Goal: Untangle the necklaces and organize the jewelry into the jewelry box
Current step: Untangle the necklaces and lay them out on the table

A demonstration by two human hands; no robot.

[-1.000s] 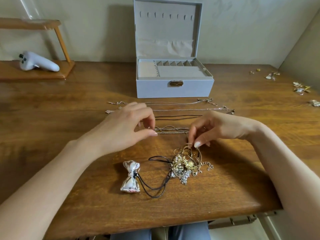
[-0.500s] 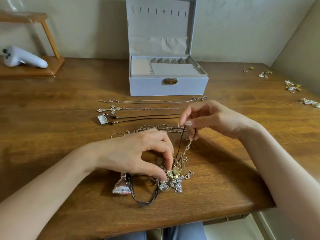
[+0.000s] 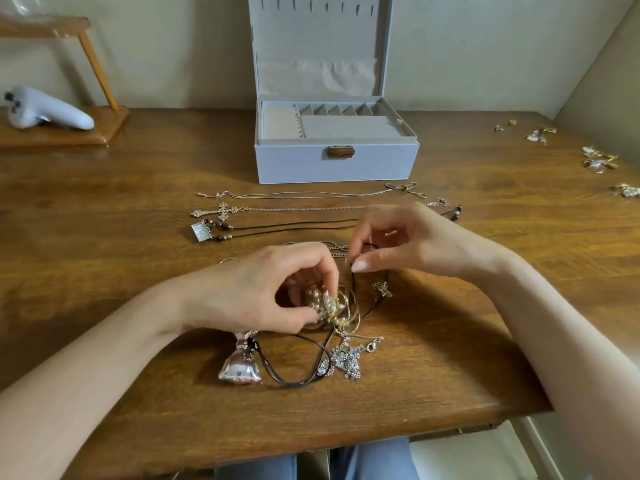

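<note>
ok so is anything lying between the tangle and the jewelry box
Yes. Several laid-out necklaces lie in rows across the table between the tangle and the jewelry box. They lie flat, so a piece lifted over them would probably clear. The box's lid is up.

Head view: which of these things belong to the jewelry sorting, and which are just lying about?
Belong: tangled necklaces, held by the left hand and right hand; laid-out necklaces; open jewelry box; small jewelry pieces far right.
Lying about: white controller; wooden stand.
</note>
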